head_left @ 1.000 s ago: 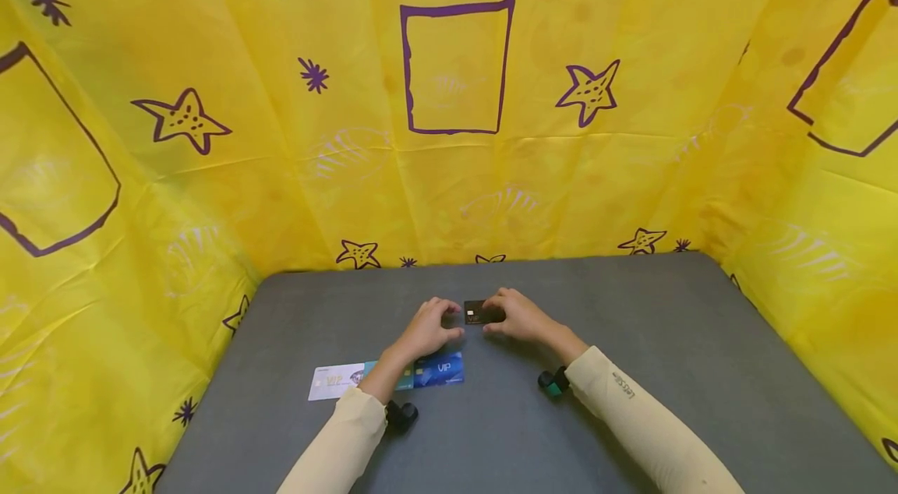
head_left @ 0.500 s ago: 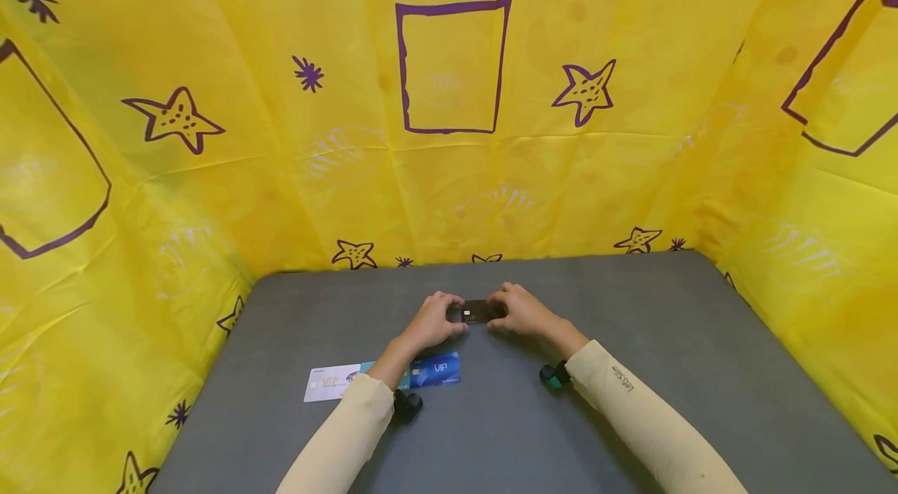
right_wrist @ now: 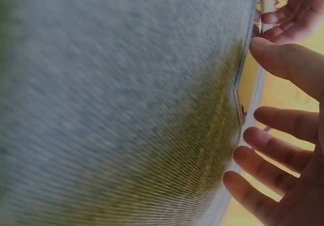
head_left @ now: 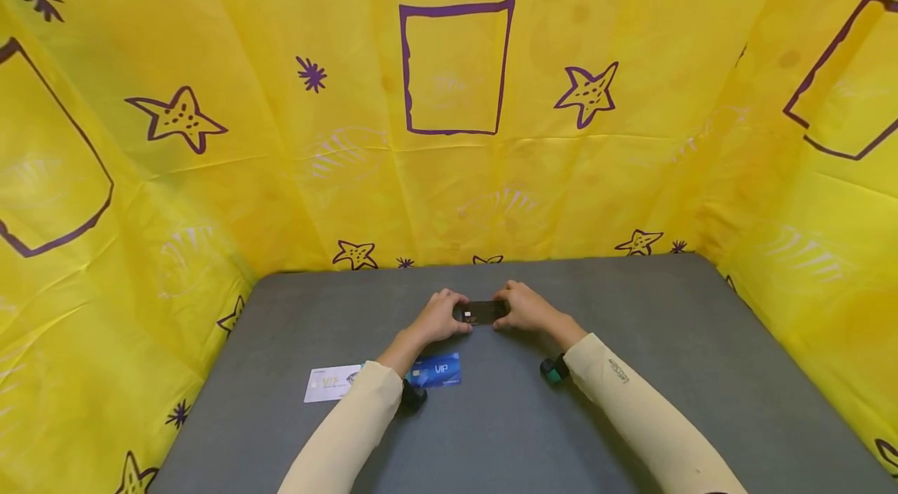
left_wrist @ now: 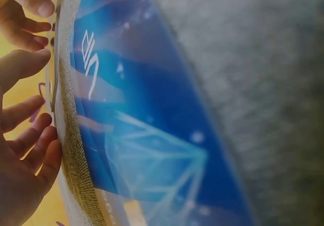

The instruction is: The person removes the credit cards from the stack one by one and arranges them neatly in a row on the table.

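A black VIP card (head_left: 482, 313) with a pale chip mark lies at the far middle of the grey table, between my two hands. My left hand (head_left: 442, 317) grips its left end with curled thumb and fingers. At the card's other end my right hand (head_left: 526, 309) grips in the same way, thumb on the near side and fingers on the far side. Below the left wrist lies a blue VIP card (head_left: 440, 369), seen close up in the left wrist view. A white VIP card (head_left: 331, 383) lies farther left. The left forearm hides what lies between those two.
The grey table (head_left: 561, 432) is bounded at the back and sides by yellow cloth (head_left: 449, 206) with purple drawings. In the right wrist view, grey tabletop (right_wrist: 116, 94) fills most of the frame beside the right hand.
My left hand has moved right onto the black card's left end, where a gap was before. The right hand has drawn toward the card's right end. The row of cards stays put.
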`<state>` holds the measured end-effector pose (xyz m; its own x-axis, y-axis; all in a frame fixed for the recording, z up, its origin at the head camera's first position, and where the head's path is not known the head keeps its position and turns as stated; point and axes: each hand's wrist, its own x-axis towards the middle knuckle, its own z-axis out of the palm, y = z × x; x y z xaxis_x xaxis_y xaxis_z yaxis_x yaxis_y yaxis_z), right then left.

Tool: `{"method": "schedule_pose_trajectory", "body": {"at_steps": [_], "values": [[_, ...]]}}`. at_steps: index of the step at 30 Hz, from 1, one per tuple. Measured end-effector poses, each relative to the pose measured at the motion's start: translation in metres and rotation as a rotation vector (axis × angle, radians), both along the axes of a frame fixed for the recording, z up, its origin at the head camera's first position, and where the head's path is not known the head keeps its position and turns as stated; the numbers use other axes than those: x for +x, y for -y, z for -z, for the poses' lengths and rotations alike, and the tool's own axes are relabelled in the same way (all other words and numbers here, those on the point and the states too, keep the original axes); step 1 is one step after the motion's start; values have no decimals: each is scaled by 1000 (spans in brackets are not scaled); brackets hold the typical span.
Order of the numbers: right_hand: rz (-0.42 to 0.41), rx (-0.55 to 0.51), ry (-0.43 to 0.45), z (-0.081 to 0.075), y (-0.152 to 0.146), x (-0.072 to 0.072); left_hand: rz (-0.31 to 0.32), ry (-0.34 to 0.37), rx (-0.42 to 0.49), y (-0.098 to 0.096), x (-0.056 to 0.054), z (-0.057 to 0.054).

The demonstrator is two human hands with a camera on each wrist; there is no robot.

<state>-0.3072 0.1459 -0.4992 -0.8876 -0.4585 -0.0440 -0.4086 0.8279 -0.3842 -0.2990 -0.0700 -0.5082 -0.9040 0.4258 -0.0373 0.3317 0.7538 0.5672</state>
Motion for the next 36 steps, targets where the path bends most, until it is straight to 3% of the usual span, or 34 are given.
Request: {"method": "schedule_pose_trajectory", "body": {"at_steps": [10,17,23,36], "values": [[-37,70,35,-6,0,-8,65,4,-94,-7,-8,-1],[-71,81,12,-5,2,-11,46,16,-113,-10,-12,-2],[-57,95,37,-4,3,-12,51,30,-130,-10,-13,-3],[-51,75,3,3,1,-15,49,32,-127,-9,-15,0]]}}
